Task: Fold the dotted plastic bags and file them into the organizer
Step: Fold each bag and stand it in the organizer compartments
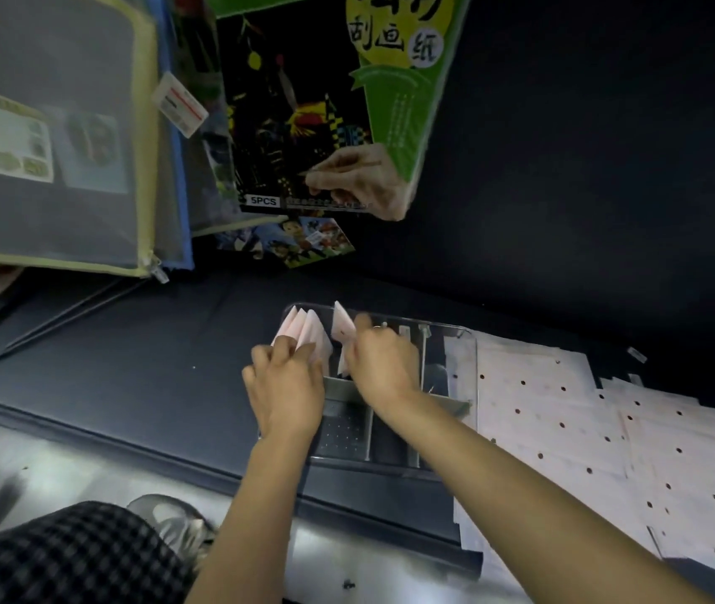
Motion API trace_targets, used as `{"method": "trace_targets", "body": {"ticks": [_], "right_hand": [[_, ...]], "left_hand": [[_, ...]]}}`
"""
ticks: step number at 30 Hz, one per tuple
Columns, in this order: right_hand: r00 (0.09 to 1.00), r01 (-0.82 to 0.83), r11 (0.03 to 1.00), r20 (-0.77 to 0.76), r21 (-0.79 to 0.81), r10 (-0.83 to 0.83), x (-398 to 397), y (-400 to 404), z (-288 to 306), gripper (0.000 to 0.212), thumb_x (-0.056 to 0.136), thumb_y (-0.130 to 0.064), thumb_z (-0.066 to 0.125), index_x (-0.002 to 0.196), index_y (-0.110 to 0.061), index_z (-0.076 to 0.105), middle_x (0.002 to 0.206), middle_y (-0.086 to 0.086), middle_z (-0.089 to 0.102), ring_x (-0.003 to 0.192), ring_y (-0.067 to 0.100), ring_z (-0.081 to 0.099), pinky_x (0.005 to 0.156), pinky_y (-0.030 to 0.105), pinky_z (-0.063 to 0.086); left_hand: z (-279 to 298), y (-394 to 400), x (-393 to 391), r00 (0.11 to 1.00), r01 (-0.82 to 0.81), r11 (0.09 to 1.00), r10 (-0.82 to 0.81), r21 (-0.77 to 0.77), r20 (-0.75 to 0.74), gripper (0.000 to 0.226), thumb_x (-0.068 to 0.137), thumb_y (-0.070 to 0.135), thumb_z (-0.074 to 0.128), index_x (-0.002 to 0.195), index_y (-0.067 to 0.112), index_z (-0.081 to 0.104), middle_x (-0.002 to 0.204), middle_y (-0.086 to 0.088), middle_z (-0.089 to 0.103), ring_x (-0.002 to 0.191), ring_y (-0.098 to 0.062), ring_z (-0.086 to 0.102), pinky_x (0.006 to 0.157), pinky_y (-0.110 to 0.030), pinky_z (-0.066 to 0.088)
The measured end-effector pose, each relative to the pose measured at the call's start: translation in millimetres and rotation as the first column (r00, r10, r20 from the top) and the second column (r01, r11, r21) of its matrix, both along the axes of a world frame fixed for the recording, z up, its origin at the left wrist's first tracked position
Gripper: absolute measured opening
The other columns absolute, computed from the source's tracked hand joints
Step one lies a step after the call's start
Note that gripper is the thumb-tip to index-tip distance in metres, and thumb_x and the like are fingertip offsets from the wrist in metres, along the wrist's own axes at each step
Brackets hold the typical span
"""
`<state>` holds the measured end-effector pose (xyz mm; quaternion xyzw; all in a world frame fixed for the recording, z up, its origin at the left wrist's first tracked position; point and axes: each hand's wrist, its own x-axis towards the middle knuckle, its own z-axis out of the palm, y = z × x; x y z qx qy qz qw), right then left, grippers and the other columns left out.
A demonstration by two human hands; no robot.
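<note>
A clear plastic organizer (434, 337) with several slots stands on the dark shelf in the middle. Several folded pale pink dotted bags (303, 329) stand upright in its left slots. My left hand (286, 390) rests against them, fingers spread over their near edges. My right hand (381, 364) pinches another folded dotted bag (343, 326) and holds it upright over a slot just right of the others. To the right lies a loose pile of flat dotted plastic bags (586, 429).
Hanging above are mesh zip pouches (50, 146) at the left and a green scratch-paper pack (325, 102) in the middle. A metal ledge (129, 473) runs along the shelf's front. My checked trouser leg (63, 555) is at the bottom left.
</note>
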<state>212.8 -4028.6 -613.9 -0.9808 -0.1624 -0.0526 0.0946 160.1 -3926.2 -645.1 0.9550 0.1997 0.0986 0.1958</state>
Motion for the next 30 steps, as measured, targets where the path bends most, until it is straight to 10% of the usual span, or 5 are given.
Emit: {"method": "trace_targets", "body": {"ticks": [8, 15, 22, 27, 30], "right_hand": [[0.921, -0.098, 0.989, -0.367, 0.114, 0.133, -2, 18, -22, 0.039, 0.092, -0.028, 0.043, 0.127, -0.011, 0.045, 0.108, 0.013, 0.063, 0.107, 0.031, 0.050, 0.084, 0.038, 0.040], [0.969, -0.096, 0.923, -0.175, 0.373, 0.171, -34, -80, -8, 0.039, 0.092, -0.036, 0.055, 0.128, -0.023, 0.053, 0.119, -0.002, 0.060, 0.113, 0.013, 0.042, 0.089, 0.025, 0.035], [0.945, 0.145, 0.982, -0.311, 0.120, -0.102, -111, -277, -24, 0.046, 0.086, -0.037, 0.065, 0.126, -0.016, 0.052, 0.125, -0.001, 0.054, 0.116, 0.019, 0.046, 0.095, 0.028, 0.037], [0.887, 0.053, 0.992, -0.451, -0.116, -0.100, -169, -354, -53, 0.069, 0.073, -0.056, 0.069, 0.126, -0.017, 0.047, 0.128, -0.001, 0.046, 0.118, 0.018, 0.043, 0.100, 0.025, 0.030], [0.906, 0.010, 0.990, -0.417, -0.141, -0.068, -187, -372, -67, 0.061, 0.070, -0.044, 0.077, 0.118, -0.014, 0.054, 0.124, 0.001, 0.050, 0.113, 0.019, 0.048, 0.093, 0.025, 0.034]], "left_hand": [[2, 2, 0, 0.972, 0.031, 0.976, 0.021, -0.217, 0.236, 0.019, 0.093, 0.029, 0.055, 0.102, 0.026, 0.071, 0.117, 0.000, 0.051, 0.105, -0.022, 0.037, 0.087, -0.030, 0.026], [-8, 7, -2, 0.995, -0.073, 0.995, 0.077, -0.066, 0.064, 0.026, 0.090, 0.032, 0.059, 0.111, 0.020, 0.068, 0.135, -0.010, 0.037, 0.115, -0.035, 0.030, 0.093, -0.047, 0.027], [-2, -25, -12, 0.985, -0.003, 0.999, -0.004, 0.043, 0.171, 0.027, 0.086, 0.023, 0.062, 0.112, 0.017, 0.066, 0.145, -0.012, 0.034, 0.127, -0.039, 0.030, 0.096, -0.052, 0.024], [6, -88, -32, 0.832, 0.365, 0.929, -0.353, 0.056, 0.428, 0.017, 0.088, 0.010, 0.062, 0.104, 0.008, 0.067, 0.122, -0.017, 0.054, 0.106, -0.039, 0.048, 0.083, -0.051, 0.044], [4, -142, -59, 0.648, 0.720, 0.694, -0.682, 0.022, 0.339, 0.014, 0.086, 0.011, 0.066, 0.100, 0.009, 0.069, 0.101, -0.007, 0.065, 0.090, -0.027, 0.059, 0.067, -0.042, 0.055]]}}
